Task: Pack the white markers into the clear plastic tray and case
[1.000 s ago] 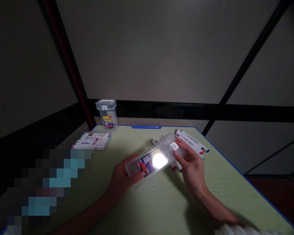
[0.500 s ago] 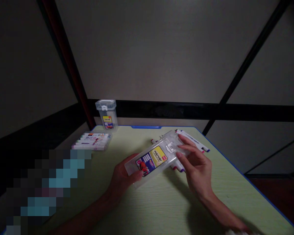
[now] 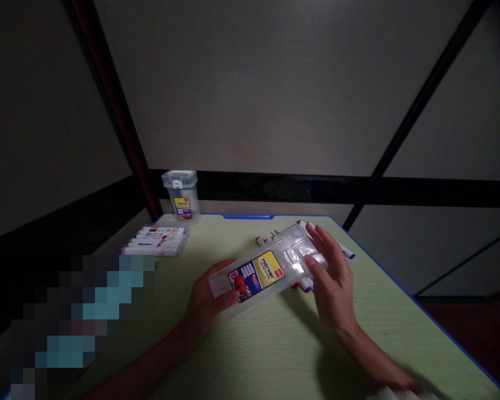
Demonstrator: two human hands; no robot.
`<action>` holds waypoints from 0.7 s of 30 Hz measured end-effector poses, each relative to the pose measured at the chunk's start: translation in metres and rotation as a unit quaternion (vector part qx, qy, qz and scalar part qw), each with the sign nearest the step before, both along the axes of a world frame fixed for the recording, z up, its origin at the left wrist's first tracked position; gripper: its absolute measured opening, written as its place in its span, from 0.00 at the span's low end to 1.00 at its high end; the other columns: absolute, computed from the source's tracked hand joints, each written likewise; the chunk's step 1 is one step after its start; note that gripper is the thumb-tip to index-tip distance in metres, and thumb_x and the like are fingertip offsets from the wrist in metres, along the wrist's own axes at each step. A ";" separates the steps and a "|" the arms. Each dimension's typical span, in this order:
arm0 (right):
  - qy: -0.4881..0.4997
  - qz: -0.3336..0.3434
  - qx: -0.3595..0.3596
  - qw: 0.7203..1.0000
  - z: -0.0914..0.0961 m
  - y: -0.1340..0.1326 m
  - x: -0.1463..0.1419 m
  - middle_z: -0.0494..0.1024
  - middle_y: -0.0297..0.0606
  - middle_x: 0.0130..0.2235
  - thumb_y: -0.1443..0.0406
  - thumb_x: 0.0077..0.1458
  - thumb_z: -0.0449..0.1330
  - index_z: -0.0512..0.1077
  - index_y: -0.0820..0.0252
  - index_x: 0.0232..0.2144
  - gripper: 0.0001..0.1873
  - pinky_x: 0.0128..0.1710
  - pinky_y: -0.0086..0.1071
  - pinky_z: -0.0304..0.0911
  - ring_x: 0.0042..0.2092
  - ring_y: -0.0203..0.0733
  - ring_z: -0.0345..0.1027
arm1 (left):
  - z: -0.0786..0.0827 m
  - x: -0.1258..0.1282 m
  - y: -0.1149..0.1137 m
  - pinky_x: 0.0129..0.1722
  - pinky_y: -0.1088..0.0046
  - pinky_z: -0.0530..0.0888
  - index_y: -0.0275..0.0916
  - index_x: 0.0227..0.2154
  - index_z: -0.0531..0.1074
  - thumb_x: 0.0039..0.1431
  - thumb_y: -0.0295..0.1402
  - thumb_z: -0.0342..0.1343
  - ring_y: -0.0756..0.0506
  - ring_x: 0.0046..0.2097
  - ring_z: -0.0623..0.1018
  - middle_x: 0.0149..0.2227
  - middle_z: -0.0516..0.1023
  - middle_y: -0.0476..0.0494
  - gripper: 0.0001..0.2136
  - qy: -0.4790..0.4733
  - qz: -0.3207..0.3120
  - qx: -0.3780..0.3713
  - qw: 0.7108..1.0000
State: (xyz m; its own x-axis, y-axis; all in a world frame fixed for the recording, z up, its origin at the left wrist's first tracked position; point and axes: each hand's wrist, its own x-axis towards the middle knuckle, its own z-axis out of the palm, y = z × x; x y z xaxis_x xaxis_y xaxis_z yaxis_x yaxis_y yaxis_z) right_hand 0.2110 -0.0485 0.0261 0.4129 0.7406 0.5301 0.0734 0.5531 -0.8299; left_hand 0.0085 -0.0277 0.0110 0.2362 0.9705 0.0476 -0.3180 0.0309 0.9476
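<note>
A clear plastic marker case [image 3: 256,276] with a yellow and blue "Marker" label is held tilted above the table, its lidded end up to the right. My left hand [image 3: 208,297] grips the lower end, thumb on the front near the label. At the lid end, my right hand [image 3: 334,286] has its thumb on the front beside the latch and its fingers round the far end. Behind and under the case, several white markers [image 3: 346,251] with dark, red and purple ends lie on the table, partly hidden by the case and my right hand.
A second clear marker case [image 3: 182,200] stands upright at the back left of the pale green table [image 3: 250,355]. In front of it lies a flat clear box of markers [image 3: 156,240]. The table has a blue edge, and a panelled wall [image 3: 266,111] rises behind. The lower left is pixelated.
My right hand has shifted its hold at the lid, its fingers now straighter and closer together. The latch piece catches the light differently. My left hand stays nearly in place with the case.
</note>
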 end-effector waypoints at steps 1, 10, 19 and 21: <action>0.001 0.002 -0.019 1.000 -0.002 0.001 0.002 0.63 0.36 0.56 0.62 0.50 0.58 0.64 0.47 0.50 0.23 0.53 0.50 0.53 0.57 0.49 0.55 | -0.001 -0.001 0.001 0.38 0.68 0.72 0.36 0.41 0.71 0.32 0.35 0.68 0.41 0.38 0.77 0.36 0.78 0.40 0.27 -0.005 -0.004 0.002 1.000; 0.102 0.049 -0.101 0.988 0.000 0.002 0.000 0.73 0.39 0.46 0.58 0.46 0.59 0.71 0.53 0.43 0.19 0.38 0.42 0.66 0.43 0.48 0.69 | -0.001 -0.003 0.006 0.34 0.71 0.72 0.35 0.38 0.71 0.30 0.36 0.69 0.42 0.36 0.76 0.35 0.78 0.41 0.26 -0.030 0.016 -0.022 0.999; 0.212 0.104 -0.117 0.965 0.010 0.005 0.012 0.77 0.39 0.39 0.51 0.51 0.50 0.74 0.54 0.36 0.20 0.38 0.45 0.66 0.39 0.49 0.72 | -0.002 -0.004 0.008 0.32 0.72 0.73 0.37 0.39 0.71 0.35 0.34 0.66 0.41 0.38 0.77 0.36 0.78 0.43 0.23 -0.074 0.016 -0.095 0.993; 0.216 0.108 -0.107 0.965 0.011 0.003 0.011 0.76 0.39 0.42 0.51 0.52 0.50 0.74 0.53 0.36 0.20 0.41 0.47 0.65 0.42 0.50 0.71 | -0.001 -0.004 0.011 0.34 0.72 0.74 0.37 0.38 0.72 0.40 0.33 0.63 0.42 0.38 0.77 0.36 0.78 0.45 0.18 -0.087 0.030 -0.113 0.989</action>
State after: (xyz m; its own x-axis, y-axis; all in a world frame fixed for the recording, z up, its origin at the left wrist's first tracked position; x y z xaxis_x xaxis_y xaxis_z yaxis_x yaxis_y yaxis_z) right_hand 0.2223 -0.0455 0.0374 0.3854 0.9072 0.1684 -0.4016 0.3293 -0.8546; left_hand 0.0040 -0.0168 0.0101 0.1849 0.9730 -0.1379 -0.4829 0.2121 0.8496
